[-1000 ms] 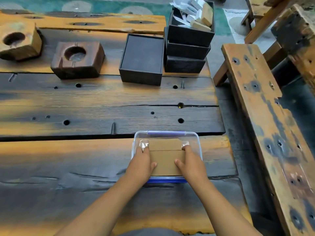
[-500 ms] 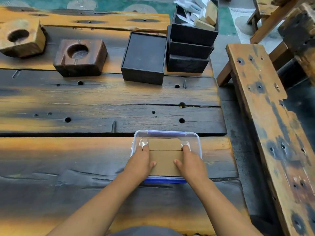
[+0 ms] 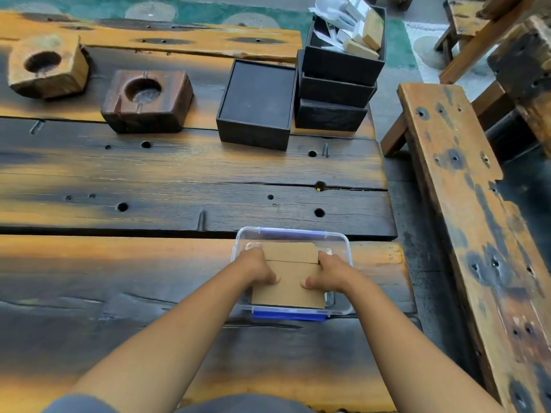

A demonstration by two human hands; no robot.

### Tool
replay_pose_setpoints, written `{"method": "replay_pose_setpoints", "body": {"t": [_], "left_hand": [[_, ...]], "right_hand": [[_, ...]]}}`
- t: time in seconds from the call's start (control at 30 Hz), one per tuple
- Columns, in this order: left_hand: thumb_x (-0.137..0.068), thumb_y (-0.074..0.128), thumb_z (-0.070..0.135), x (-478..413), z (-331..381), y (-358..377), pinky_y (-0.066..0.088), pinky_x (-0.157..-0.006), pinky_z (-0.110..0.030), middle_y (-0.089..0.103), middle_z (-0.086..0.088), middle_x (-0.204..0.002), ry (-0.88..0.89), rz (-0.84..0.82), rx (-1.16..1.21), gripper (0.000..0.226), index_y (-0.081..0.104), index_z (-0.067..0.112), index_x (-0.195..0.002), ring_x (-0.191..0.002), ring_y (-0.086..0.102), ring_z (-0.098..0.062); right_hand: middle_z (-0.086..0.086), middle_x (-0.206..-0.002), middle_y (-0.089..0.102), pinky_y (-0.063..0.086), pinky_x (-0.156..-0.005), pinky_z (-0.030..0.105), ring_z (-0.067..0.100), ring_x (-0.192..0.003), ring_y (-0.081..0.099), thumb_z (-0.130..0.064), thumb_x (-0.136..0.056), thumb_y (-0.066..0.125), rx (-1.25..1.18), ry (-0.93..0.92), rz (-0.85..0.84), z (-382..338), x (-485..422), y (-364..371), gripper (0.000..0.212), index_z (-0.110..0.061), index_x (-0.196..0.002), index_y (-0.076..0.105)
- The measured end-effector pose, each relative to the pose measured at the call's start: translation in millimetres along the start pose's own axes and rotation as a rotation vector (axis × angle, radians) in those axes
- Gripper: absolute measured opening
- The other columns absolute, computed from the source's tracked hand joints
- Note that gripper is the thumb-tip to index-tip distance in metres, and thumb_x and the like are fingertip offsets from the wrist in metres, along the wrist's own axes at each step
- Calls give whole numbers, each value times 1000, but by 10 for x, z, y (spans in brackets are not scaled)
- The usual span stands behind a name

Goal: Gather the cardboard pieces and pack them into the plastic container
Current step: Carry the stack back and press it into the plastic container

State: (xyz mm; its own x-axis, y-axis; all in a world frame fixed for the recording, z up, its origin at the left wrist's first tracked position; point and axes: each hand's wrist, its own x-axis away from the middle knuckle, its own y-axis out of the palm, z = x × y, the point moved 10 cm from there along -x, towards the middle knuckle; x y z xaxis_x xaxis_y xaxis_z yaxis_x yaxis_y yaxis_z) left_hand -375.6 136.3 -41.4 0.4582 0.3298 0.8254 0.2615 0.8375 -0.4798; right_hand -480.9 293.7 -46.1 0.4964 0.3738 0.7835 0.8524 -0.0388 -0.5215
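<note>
On the near plank of the scorched wooden table (image 3: pixel 119 263), close to its right edge, stands the clear plastic container (image 3: pixel 340 242) with blue latches, its mouth open upward. Inside it lie the cardboard pieces (image 3: pixel 290 281): a larger brown sheet nearest the person and a narrower strip overlapping at its far end, both lying roughly flat and nearly filling the container's width. The left hand (image 3: pixel 256 268) and right hand (image 3: pixel 331 271) press down on the stack's two sides, thumbs resting on top of the sheet and pointing inward, the other fingers curled over its side edges, down between cardboard and wall; whether they pinch the edges or merely push cannot be told. To seat the stack well, it seems best to press evenly on both sides so that it goes down level, then slide the fingers out along the walls without lifting an edge.
</note>
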Motion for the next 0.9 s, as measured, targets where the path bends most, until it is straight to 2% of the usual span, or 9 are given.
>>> {"method": "replay_pose_setpoints", "body": {"t": [0.1,0.2,0.27,0.33,0.4,0.53,0.7,0.77,0.9], "left_hand": [[-77,82,26,2,-14,22,50,-65,-39,56,-10,-123,-38,-120,82,66,44,12,-129,-93,53,-27],[-77,83,25,-4,-26,33,54,-76,-47,54,-15,-133,-60,-167,83,70,43,12,-133,-98,54,-32],[-76,83,26,-14,-24,40,53,-83,-49,52,-14,-137,-65,-180,71,73,43,15,-136,-112,55,-35],[-75,84,26,-20,-23,41,53,-82,-48,51,-12,-139,-70,-182,68,76,43,17,-138,-121,53,-35],[-74,85,26,-37,-24,48,51,-80,-47,51,-11,-139,-73,-180,65,78,43,18,-139,-122,52,-35],[-73,85,27,-45,-29,60,53,-80,-50,51,-13,-138,-87,-205,70,81,40,18,-139,-120,53,-37],[-72,86,26,-42,-18,55,52,-79,-51,49,-12,-140,-85,-222,87,86,36,22,-142,-122,52,-37],[-72,85,26,-46,-24,62,52,-78,-50,50,-13,-139,-88,-231,90,85,36,22,-141,-118,53,-36],[-72,85,27,-58,-54,68,54,-77,-49,54,-14,-135,-91,-237,78,81,40,18,-138,-99,54,-31]], "right_hand": [[3,-135,52,48,-80,29,20,-105,56,-42,-73,81,-12,3,-77,-26,-53,-24,75,-24,-136,45],[4,-140,47,46,-94,34,23,-120,52,-46,-72,80,113,3,-92,-29,-108,-22,88,-22,-143,35],[4,-141,44,45,-99,38,24,-124,50,-48,-70,80,164,6,-83,-19,-141,-13,94,-19,-144,30],[4,-138,45,46,-96,38,23,-119,51,-49,-67,82,158,22,-77,13,-167,-6,96,-16,-141,31],[4,-138,45,46,-92,36,22,-116,51,-51,-65,83,158,37,-78,42,-185,-14,98,-15,-140,33],[4,-144,39,46,-102,42,24,-123,49,-55,-64,81,196,21,-113,27,-213,-20,100,-19,-144,35],[4,-145,36,46,-99,38,24,-122,49,-58,-63,80,203,22,-125,50,-231,-10,99,-18,-142,37],[5,-145,37,45,-101,39,23,-123,48,-57,-63,80,192,18,-124,55,-240,-9,98,-19,-142,37],[5,-145,38,43,-105,40,24,-126,47,-56,-64,80,177,14,-130,48,-238,-15,98,-20,-144,37]]}}
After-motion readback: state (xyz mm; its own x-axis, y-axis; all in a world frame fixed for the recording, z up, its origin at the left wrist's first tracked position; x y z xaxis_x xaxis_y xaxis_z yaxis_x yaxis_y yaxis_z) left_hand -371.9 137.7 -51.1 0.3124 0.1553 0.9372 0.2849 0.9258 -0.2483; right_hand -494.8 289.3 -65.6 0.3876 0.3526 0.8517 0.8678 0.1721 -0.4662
